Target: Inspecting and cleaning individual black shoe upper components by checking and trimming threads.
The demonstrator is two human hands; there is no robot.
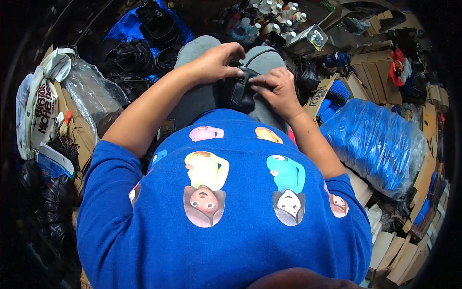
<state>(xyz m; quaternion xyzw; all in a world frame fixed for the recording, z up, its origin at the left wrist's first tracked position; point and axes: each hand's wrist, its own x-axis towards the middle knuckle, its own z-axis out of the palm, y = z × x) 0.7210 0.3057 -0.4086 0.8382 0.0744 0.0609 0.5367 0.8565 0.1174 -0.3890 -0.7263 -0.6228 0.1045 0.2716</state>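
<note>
A black leather shoe point(239, 98) rests in my lap, held between my grey-trousered knees. My left hand point(215, 62) comes over the left knee, its thumb and curled fingers closed on the shoe's far upper part. From the other side my right hand point(280, 91) pinches the shoe's upper edge between thumb and fingers. What lies right between the fingertips is too dark and small to make out. A thin black cord point(262, 52) loops over my right knee just beyond the hands.
Black shoes point(127, 58) lie on blue plastic at the far left. Several bottles point(276, 17) stand ahead. Right are a wrapped blue bundle point(373, 139) and cardboard pieces point(378, 72). A white cloth bag point(45, 106) and clear plastic point(91, 91) sit left.
</note>
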